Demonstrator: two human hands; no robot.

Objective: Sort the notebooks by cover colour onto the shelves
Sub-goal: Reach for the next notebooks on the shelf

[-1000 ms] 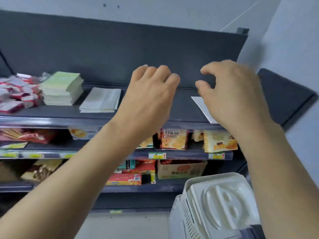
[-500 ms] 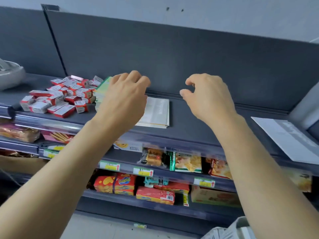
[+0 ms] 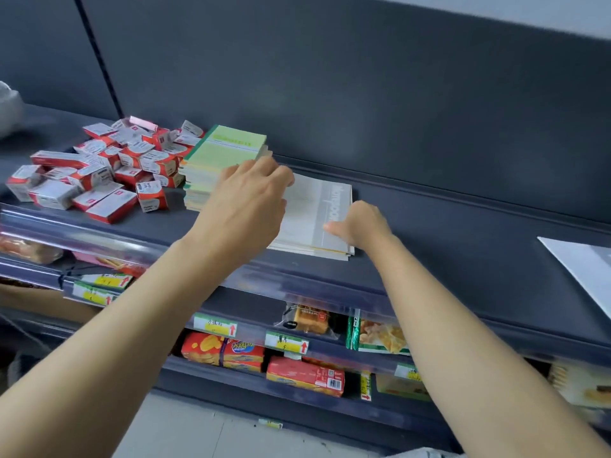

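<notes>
A dark grey top shelf [image 3: 446, 233] carries the things; snack packets [image 3: 304, 375] fill the shelves below. At far left lies a heap of red-and-white boxes [image 3: 99, 173], and touching its right side is a stack of green notebooks [image 3: 224, 150]. Just right of that lie the white notebooks [image 3: 314, 213], and a white sheet [image 3: 585, 262] sits well apart at right. The left grip [image 3: 251, 193], fingers curled, covers the white stack's far left corner; whether it holds anything cannot be told. The right grip [image 3: 360, 223] pinches the stack's near right edge, thumb [image 3: 332, 227] on the cover.

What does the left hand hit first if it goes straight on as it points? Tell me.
Likely the white notebook stack, just beyond the fingers of the left hand; height unclear, else the back panel.
</notes>
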